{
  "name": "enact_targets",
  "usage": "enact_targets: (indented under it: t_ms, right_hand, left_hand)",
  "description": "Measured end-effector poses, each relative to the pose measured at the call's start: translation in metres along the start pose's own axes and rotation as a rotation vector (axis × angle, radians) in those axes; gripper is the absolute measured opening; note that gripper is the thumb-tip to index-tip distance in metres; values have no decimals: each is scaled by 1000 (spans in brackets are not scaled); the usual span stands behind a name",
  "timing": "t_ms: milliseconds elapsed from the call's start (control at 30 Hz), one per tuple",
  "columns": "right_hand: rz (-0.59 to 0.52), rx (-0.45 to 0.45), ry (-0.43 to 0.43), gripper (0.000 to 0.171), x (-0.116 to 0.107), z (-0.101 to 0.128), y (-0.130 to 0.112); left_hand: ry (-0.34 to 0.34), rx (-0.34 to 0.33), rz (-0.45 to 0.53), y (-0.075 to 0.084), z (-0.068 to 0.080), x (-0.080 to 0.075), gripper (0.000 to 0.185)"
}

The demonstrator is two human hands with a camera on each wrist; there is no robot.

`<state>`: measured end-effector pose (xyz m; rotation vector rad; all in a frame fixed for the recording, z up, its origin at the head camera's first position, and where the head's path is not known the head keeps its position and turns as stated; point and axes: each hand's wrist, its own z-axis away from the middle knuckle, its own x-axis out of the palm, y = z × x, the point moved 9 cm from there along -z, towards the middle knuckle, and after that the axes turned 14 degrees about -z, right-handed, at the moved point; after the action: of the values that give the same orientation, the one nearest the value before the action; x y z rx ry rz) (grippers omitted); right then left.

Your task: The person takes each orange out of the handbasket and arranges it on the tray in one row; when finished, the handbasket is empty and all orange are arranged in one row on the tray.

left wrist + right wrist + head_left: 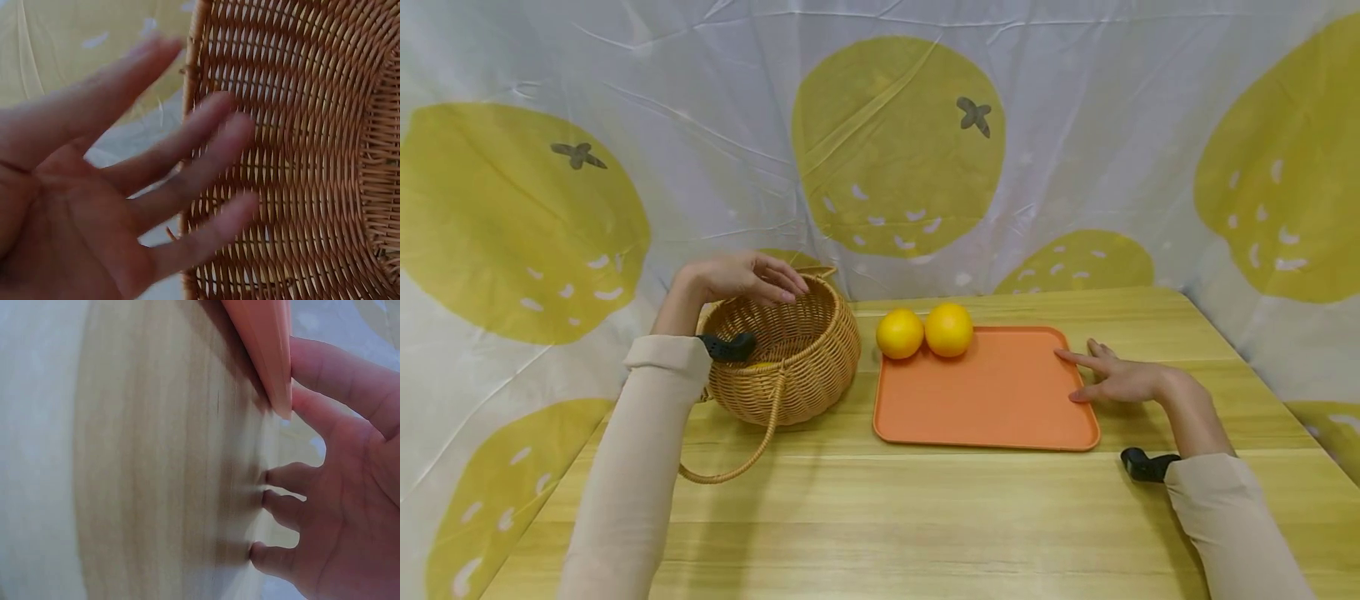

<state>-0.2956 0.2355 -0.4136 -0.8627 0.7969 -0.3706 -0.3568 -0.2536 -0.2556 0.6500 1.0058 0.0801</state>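
Observation:
My left hand [741, 277] hovers over the mouth of a round wicker basket [823, 379], its fingers loosely spread and holding nothing. In the left wrist view the same hand [106, 206] is in front of the basket's woven inner wall [300, 144]. A bit of yellow [762, 365] shows inside the basket by its near rim. Two oranges [900, 333] [949, 330] sit side by side at the back left corner of an orange tray [992, 400]. My right hand [1127, 382] touches the tray's right edge with thumb and index finger; its other fingertips [275, 557] rest on the table.
The basket's handle [767, 433] hangs down toward the front of the wooden table [910, 525]. Behind the table hangs a pale cloth [715, 150] printed with large yellow fruits. A black wrist camera [1142, 465] sits by my right cuff.

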Motion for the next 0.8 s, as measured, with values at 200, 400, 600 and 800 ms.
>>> enact_targets:
  t_ms: [200, 400, 600, 800]
  right_hand:
    - [-1, -8, -2, 92, 0, 0, 1]
    - [-16, -26, -10, 90, 0, -2, 2]
    - [-12, -1, -6, 92, 0, 0, 2]
    - [-16, -1, -2, 92, 0, -1, 2]
  left_hand:
    - [-293, -21, 18, -21, 3, 27, 49]
    - [-421, -100, -24, -39, 3, 41, 45]
    - [-502, -142, 30, -55, -1, 53, 39]
    - [-555, -127, 97, -61, -2, 62, 37]
